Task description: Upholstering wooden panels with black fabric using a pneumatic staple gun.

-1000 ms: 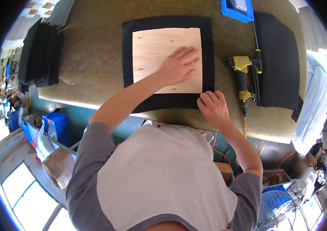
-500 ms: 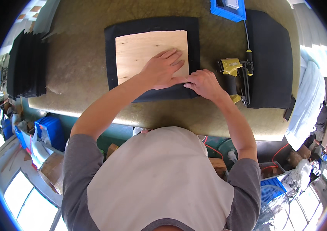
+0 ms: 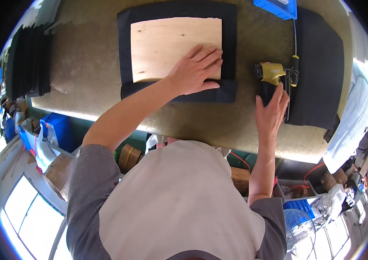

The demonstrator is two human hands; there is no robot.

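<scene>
A pale plywood board (image 3: 166, 47) lies on a larger sheet of black fabric (image 3: 125, 52), which borders it on every side. My left hand (image 3: 197, 69) rests spread flat on the board's right part, thumb pointing right over the near edge. Along that near edge, the fabric (image 3: 210, 92) is turned up against the board. To the right lies a yellow and black pneumatic staple gun (image 3: 273, 73). My right hand (image 3: 273, 108) is at its black handle, thumb on one side and straight fingers on the other, not closed round it.
Behind the staple gun lies a big black sheet (image 3: 318, 69), with a blue bin (image 3: 277, 8) at the far edge. A stack of black pieces (image 3: 30, 60) stands on the left of the table (image 3: 88, 65). White cloth (image 3: 351, 117) hangs at the right edge.
My right hand has let go of the fabric edge near the board's corner and moved right to the staple gun. The near fabric flap now lies turned up. My left hand stays on the board.
</scene>
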